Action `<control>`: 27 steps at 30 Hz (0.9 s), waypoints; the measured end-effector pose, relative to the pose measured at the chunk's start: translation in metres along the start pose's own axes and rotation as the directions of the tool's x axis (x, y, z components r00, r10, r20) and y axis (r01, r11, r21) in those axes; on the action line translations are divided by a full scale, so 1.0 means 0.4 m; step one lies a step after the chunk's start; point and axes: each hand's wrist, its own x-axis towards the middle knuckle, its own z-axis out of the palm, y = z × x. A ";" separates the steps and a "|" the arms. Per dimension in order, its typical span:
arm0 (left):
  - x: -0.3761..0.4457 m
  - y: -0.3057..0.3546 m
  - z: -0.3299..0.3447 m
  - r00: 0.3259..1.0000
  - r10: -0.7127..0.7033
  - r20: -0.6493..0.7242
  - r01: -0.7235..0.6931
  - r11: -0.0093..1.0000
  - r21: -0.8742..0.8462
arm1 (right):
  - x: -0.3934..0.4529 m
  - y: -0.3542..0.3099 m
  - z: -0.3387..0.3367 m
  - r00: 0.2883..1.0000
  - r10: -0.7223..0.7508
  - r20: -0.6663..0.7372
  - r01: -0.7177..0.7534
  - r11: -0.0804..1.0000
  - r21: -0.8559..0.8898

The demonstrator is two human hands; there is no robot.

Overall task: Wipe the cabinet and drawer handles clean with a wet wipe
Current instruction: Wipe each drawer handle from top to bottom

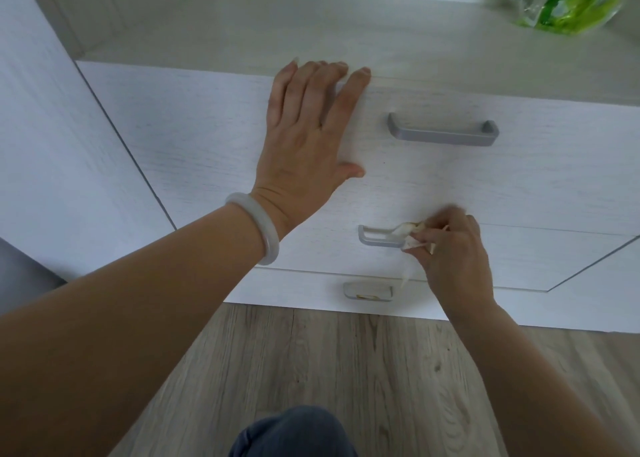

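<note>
The left hand (pixel 304 127) lies flat with straight fingers on the white wood-grain top drawer (pixel 207 138), beside its grey metal bar handle (pixel 443 133). The right hand (pixel 453 252) pinches a crumpled white wet wipe (pixel 408 231) against the middle drawer's handle (pixel 375 238). Below runs grey plank floor (pixel 346 370); a green packet (pixel 568 1) sits on the pale counter (pixel 311 31).

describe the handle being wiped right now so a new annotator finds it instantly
On the white drawer stack below the shelf, three grey handles run top to bottom. It is the middle handle. Unlike its neighbours, its right end is covered by the wet wipe pinched in the right hand.
</note>
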 end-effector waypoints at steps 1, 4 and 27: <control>0.000 0.002 0.001 1.000 -0.003 0.000 0.003 1.000 0.000 | 0.002 -0.013 0.003 1.000 0.018 0.015 -0.019 0.999 0.029; -0.001 0.004 -0.003 1.000 -0.014 0.011 0.014 1.000 0.003 | 0.020 -0.084 0.027 0.995 -0.045 0.094 0.039 0.997 0.063; 0.000 0.009 -0.009 1.000 -0.011 0.001 0.011 1.000 -0.010 | 0.018 -0.152 0.035 0.993 0.038 0.114 -0.051 0.992 0.116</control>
